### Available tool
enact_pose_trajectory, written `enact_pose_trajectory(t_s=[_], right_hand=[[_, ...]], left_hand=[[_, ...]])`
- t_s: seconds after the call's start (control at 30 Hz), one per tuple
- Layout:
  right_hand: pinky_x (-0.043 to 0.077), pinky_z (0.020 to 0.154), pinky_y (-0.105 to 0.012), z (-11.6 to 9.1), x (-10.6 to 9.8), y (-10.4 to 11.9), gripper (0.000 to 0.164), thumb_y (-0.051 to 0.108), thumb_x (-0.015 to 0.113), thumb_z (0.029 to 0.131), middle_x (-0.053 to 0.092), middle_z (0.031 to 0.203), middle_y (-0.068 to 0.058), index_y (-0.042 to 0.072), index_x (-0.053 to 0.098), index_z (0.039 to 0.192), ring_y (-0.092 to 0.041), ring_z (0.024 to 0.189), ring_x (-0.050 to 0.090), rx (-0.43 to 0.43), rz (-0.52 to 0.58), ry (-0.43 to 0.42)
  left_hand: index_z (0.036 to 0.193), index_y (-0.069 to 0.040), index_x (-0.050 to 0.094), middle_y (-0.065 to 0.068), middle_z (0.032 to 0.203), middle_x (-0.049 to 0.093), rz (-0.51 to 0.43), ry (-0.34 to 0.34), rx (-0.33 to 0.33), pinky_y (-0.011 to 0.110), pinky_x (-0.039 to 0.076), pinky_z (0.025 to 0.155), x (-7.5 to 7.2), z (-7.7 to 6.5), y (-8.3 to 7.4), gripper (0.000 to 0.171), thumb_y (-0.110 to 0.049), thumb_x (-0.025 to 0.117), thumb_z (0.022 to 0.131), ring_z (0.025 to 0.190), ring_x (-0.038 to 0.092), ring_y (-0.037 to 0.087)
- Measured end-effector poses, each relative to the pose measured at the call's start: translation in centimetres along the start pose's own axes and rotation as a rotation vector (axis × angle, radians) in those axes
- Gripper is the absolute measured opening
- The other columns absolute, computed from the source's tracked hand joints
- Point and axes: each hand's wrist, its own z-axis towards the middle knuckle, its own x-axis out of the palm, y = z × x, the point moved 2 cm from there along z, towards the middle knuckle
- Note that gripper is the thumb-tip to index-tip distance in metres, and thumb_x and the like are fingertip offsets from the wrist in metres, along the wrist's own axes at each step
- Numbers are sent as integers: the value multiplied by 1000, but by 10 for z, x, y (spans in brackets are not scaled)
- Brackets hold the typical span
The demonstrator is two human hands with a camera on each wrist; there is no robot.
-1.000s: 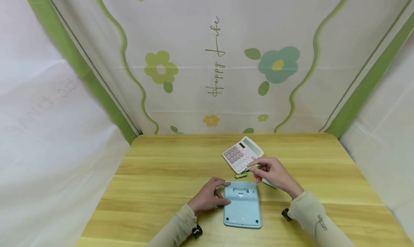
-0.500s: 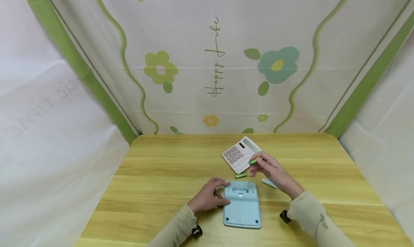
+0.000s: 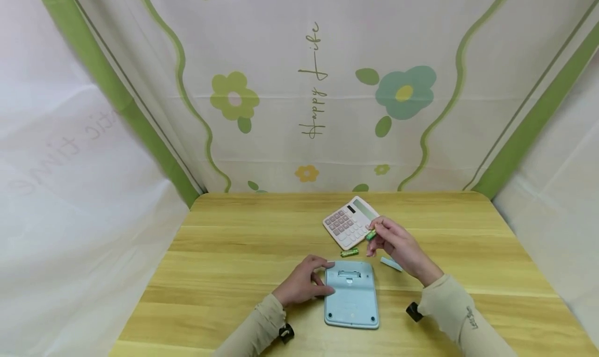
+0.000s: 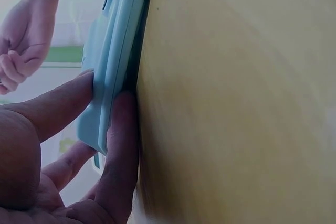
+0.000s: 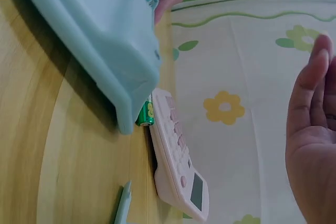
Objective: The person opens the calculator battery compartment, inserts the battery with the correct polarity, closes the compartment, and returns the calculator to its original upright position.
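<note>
A light blue calculator lies face down on the table, its battery slot uncovered near the far end. My left hand grips its left edge, thumb on the back and a finger at the side, as the left wrist view shows. Raised over the near right corner of a pink calculator, my right hand pinches a green battery between thumb and fingers. A second green battery lies between the two calculators. In the right wrist view the held battery is hidden from sight.
A small light blue battery cover lies on the wooden table, right of the blue calculator. A flower-patterned curtain hangs behind the table's far edge, with white cloth at both sides.
My right hand has lifted slightly away from the table with the battery, whose angle has turned. The battery cover shows more fully now. My left hand and the blue calculator stay put.
</note>
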Motion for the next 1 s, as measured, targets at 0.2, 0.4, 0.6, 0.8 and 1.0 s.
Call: enact_pose_trajectory(t_s=[0.2, 0.4, 0.6, 0.8, 1.0], right_hand=[[62, 62, -39, 1, 5, -1, 15, 9, 51, 109, 69, 76, -6, -6, 52, 112, -22, 64, 70, 14, -204, -31], [63, 62, -45, 0, 7, -3, 23, 9, 66, 102, 69, 79, -13, -12, 61, 111, -19, 65, 70, 57, -334, -69], [64, 74, -48, 1, 11, -10, 27, 16, 64, 104, 73, 89, -15, -9, 63, 115, -37, 80, 75, 139, -400, 14], [64, 78, -43, 2, 17, -18, 28, 17, 61, 105, 75, 94, -17, -6, 65, 120, -37, 86, 74, 190, -440, 109], [64, 75, -36, 1, 20, -22, 28, 18, 65, 103, 75, 94, -11, -3, 67, 121, -26, 82, 75, 179, -532, 128]], left_hand=[[141, -15, 63, 7, 137, 51, -13, 3, 2, 25, 58, 62, 1, 0, -1, 56, -21, 84, 89, 80, 64, 9], [141, -16, 64, 7, 136, 51, -9, 2, 6, 25, 57, 61, 1, 0, 0, 56, -21, 84, 89, 80, 63, 9], [141, -16, 64, 7, 135, 52, -8, -3, 7, 25, 58, 61, 0, 0, 1, 56, -21, 84, 89, 79, 63, 9], [141, -16, 64, 6, 135, 52, -10, -5, -1, 25, 58, 61, 0, -1, 0, 57, -21, 85, 88, 79, 64, 10], [141, -15, 63, 7, 136, 51, -14, 3, 8, 24, 57, 62, 0, 0, 0, 56, -21, 84, 89, 80, 64, 9]])
